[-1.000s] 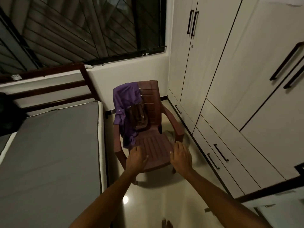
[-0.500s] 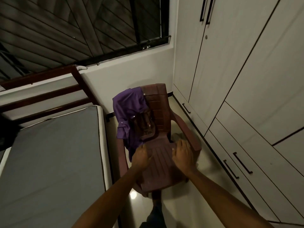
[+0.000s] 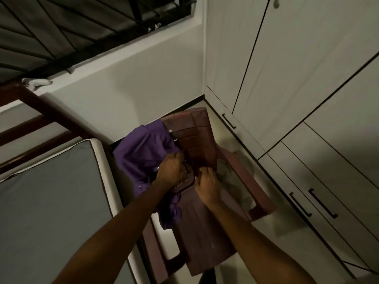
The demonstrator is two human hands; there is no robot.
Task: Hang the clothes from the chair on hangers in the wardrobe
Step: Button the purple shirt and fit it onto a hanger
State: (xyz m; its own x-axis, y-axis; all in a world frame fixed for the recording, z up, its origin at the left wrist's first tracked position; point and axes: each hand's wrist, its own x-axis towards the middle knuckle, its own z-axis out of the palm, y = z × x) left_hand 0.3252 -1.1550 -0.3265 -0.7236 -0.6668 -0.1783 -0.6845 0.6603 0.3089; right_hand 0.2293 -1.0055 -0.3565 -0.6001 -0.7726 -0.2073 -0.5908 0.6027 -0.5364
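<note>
A purple shirt [image 3: 141, 154] hangs over the left side of the maroon plastic chair [image 3: 201, 232], draped down past the left armrest. Dark hangers [image 3: 185, 182] lean against the chair back above the seat. My left hand [image 3: 170, 171] is at the shirt's edge with its fingers curled over the top of the hangers. My right hand [image 3: 206, 185] is just to the right, fingers curled at the hangers' lower right end. A pale grey cloth [image 3: 231, 177] lies by the chair's right armrest. The white wardrobe [image 3: 297, 83] fills the right side, its doors closed.
A bed with a grey mattress [image 3: 51, 201] and a dark wooden frame [image 3: 47, 111] stands tight against the chair's left. Wardrobe drawers with black handles [image 3: 322, 201] run along the right. A barred window [image 3: 82, 27] is above the white wall behind the chair.
Both hands have moved forward from the front of the seat up to the hangers at the chair back. The view has closed in on the chair.
</note>
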